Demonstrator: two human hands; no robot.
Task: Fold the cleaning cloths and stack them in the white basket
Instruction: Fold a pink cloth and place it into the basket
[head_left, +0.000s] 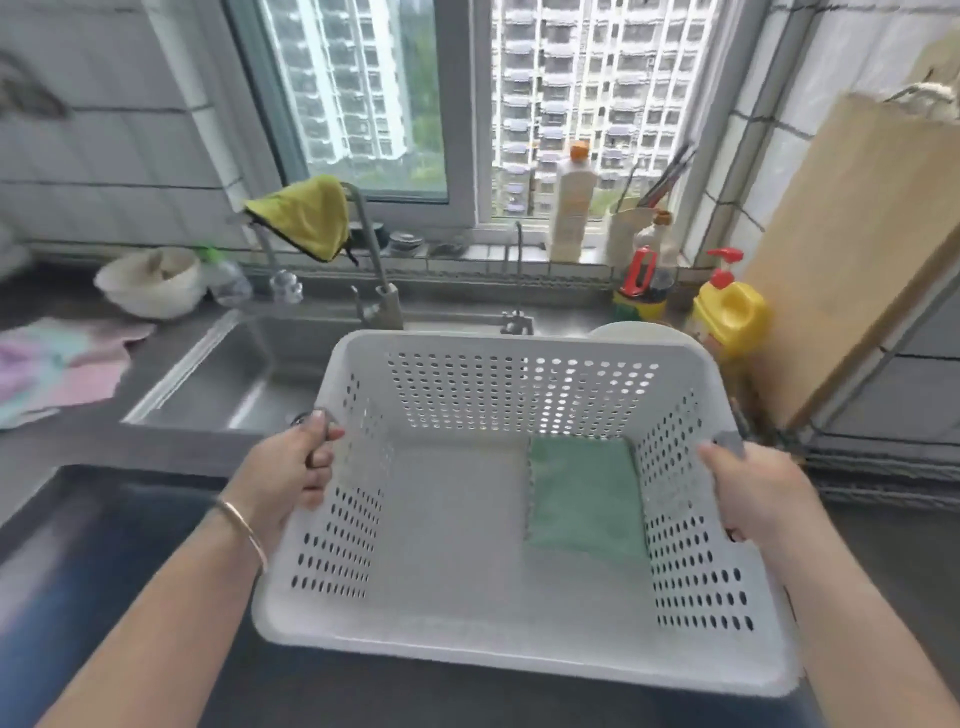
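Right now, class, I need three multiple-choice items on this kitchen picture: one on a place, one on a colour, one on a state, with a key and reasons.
1. Where does the folded green cloth lie in the white perforated plastic basket?
A. on its floor at the right wall
B. over its near rim
C. on its floor at the left wall

2. What colour is the cloth draped over the steel tap?
A. pink
B. yellow
C. white

3. How is the basket held?
A. by one hand
B. by nobody
C. by both hands at its sides

Key: 1 A, the cloth lies flat against the right wall. 2 B, the yellow cloth hangs there. 3 C, the left hand and the right hand each grip a side.
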